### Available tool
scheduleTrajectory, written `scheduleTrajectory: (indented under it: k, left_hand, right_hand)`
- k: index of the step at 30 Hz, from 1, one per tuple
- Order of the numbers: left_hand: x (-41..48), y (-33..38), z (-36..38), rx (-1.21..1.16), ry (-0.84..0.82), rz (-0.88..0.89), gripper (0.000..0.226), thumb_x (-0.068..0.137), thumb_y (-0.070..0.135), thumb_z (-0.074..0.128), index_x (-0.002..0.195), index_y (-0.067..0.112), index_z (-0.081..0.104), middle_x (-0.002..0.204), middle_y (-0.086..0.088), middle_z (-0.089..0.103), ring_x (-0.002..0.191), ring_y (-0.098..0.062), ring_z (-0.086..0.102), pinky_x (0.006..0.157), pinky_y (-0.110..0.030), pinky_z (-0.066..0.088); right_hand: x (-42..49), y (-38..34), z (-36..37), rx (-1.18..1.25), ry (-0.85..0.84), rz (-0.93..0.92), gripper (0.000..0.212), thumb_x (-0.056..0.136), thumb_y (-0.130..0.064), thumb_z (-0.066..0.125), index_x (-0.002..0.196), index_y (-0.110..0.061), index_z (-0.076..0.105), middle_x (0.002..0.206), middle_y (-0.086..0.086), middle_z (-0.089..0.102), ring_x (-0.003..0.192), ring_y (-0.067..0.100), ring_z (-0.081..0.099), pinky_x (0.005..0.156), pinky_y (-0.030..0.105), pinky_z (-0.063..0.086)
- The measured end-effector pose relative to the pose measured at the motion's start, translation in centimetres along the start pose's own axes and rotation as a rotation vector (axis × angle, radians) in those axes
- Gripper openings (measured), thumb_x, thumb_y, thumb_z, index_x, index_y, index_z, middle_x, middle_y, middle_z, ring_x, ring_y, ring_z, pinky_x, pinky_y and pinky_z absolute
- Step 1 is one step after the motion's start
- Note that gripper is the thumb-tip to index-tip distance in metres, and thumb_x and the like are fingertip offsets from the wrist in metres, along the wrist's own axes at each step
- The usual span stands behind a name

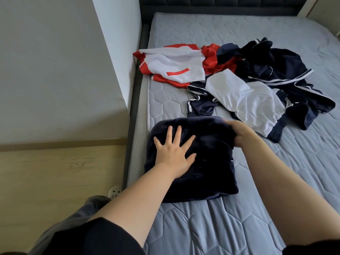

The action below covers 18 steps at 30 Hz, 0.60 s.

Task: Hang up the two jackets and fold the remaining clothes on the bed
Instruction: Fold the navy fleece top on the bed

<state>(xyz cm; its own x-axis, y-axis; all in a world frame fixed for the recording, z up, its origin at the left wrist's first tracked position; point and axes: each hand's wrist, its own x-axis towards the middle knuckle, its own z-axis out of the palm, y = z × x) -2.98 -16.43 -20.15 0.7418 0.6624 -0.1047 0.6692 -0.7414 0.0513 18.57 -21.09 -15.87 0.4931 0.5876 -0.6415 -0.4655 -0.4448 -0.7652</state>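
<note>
A folded dark navy garment (207, 170) lies near the left front of the grey mattress (239, 227). My left hand (173, 150) presses flat on its top with fingers spread. My right hand (239, 133) grips the garment's far right corner, fingers curled around the fabric. Behind it lies a white and navy jacket (244, 100) spread out. A red and white jacket (174, 65) sits further back on the left. A heap of navy clothes with white stripes (279, 70) lies at the back right.
A dark padded headboard (220, 4) runs along the far end of the bed. A white wall (55, 70) and wood floor (55, 181) lie to the left of the bed frame. My leg in grey trousers (77, 221) stands by the bed.
</note>
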Motion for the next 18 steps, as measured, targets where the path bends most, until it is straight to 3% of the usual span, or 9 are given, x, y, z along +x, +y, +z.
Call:
scheduleTrajectory:
  k: [2, 4, 6, 7, 9, 11, 13, 15, 18]
  left_hand:
    - [-0.1, 0.0, 0.1, -0.003, 0.000, 0.006, 0.062, 0.090, 0.064, 0.013, 0.145, 0.044, -0.008, 0.157, -0.003, -0.018, 0.142, -0.031, -0.021, 0.104, -0.070, 0.004]
    - [-0.1, 0.0, 0.1, 0.000, 0.008, 0.018, 0.063, 0.090, 0.064, 0.013, 0.146, 0.043, -0.007, 0.157, -0.003, -0.017, 0.142, -0.031, -0.020, 0.104, -0.070, 0.004]
    - [-0.2, 0.0, 0.2, 0.000, 0.012, 0.019, 0.063, 0.090, 0.063, 0.013, 0.146, 0.042, -0.007, 0.157, -0.003, -0.017, 0.142, -0.031, -0.019, 0.104, -0.070, 0.004]
    - [-0.2, -0.1, 0.2, -0.001, 0.013, 0.015, 0.063, 0.090, 0.063, 0.013, 0.146, 0.042, -0.007, 0.157, -0.003, -0.017, 0.143, -0.031, -0.018, 0.104, -0.070, 0.005]
    - [-0.2, -0.1, 0.2, 0.001, 0.012, 0.005, 0.063, 0.090, 0.064, 0.014, 0.146, 0.043, -0.007, 0.157, -0.003, -0.016, 0.143, -0.031, -0.018, 0.104, -0.069, 0.005]
    - [-0.1, -0.1, 0.3, 0.006, 0.011, -0.005, 0.063, 0.090, 0.064, 0.014, 0.146, 0.044, -0.007, 0.157, -0.003, -0.016, 0.143, -0.031, -0.018, 0.104, -0.069, 0.005]
    - [0.0, 0.0, 0.3, 0.007, 0.005, -0.013, 0.063, 0.090, 0.064, 0.014, 0.146, 0.044, -0.007, 0.157, -0.003, -0.016, 0.143, -0.030, -0.018, 0.104, -0.069, 0.004]
    - [0.1, 0.0, 0.3, 0.007, -0.003, -0.022, 0.063, 0.090, 0.064, 0.015, 0.146, 0.043, -0.007, 0.157, -0.003, -0.016, 0.143, -0.030, -0.017, 0.104, -0.069, 0.004]
    - [0.2, 0.1, 0.2, 0.005, -0.014, -0.027, 0.063, 0.090, 0.064, 0.014, 0.146, 0.044, -0.007, 0.157, -0.002, -0.016, 0.143, -0.030, -0.017, 0.105, -0.069, 0.004]
  right_hand:
    - [0.8, 0.2, -0.5, 0.025, 0.207, -0.101, 0.024, 0.095, -0.018, 0.051, 0.109, -0.001, 0.061, 0.073, 0.008, 0.064, 0.065, 0.020, 0.062, 0.059, 0.030, 0.046]
    - [0.9, 0.9, -0.2, -0.289, 0.405, -0.178, 0.038, 0.095, -0.014, 0.048, 0.130, 0.001, 0.046, 0.103, 0.011, 0.064, 0.092, 0.026, 0.062, 0.067, 0.031, 0.042]
    - [1.1, 1.3, 0.4, -0.614, 0.520, -0.222, 0.043, 0.095, -0.008, 0.044, 0.137, -0.004, 0.034, 0.118, 0.009, 0.060, 0.109, 0.026, 0.059, 0.067, 0.026, 0.038]
    - [1.6, 1.4, 0.2, -0.607, 0.519, -0.215, 0.042, 0.096, -0.009, 0.043, 0.137, -0.003, 0.034, 0.117, 0.010, 0.060, 0.111, 0.028, 0.058, 0.064, 0.025, 0.036]
    - [1.5, 1.1, 0.2, -0.272, 0.472, -0.173, 0.037, 0.098, -0.023, 0.042, 0.127, -0.001, 0.049, 0.104, 0.014, 0.056, 0.107, 0.033, 0.056, 0.071, 0.029, 0.039]
    - [0.8, 0.7, 0.2, -0.176, 0.419, -0.170, 0.038, 0.094, -0.038, 0.038, 0.105, -0.006, 0.055, 0.092, 0.011, 0.050, 0.089, 0.030, 0.051, 0.077, 0.036, 0.037]
    - [0.1, 1.2, 0.0, -0.106, 0.325, -0.113, 0.039, 0.089, -0.046, 0.040, 0.093, -0.010, 0.054, 0.082, 0.005, 0.050, 0.076, 0.023, 0.047, 0.070, 0.035, 0.038]
    - [-0.2, 2.2, -0.4, -0.239, 0.279, -0.086, 0.040, 0.087, -0.047, 0.048, 0.089, -0.008, 0.058, 0.081, 0.006, 0.054, 0.076, 0.022, 0.051, 0.065, 0.032, 0.040]
    - [0.0, 4.0, -0.7, -0.426, 0.372, -0.228, 0.045, 0.092, -0.037, 0.053, 0.087, 0.007, 0.062, 0.073, 0.012, 0.050, 0.072, 0.020, 0.046, 0.055, 0.032, 0.033]
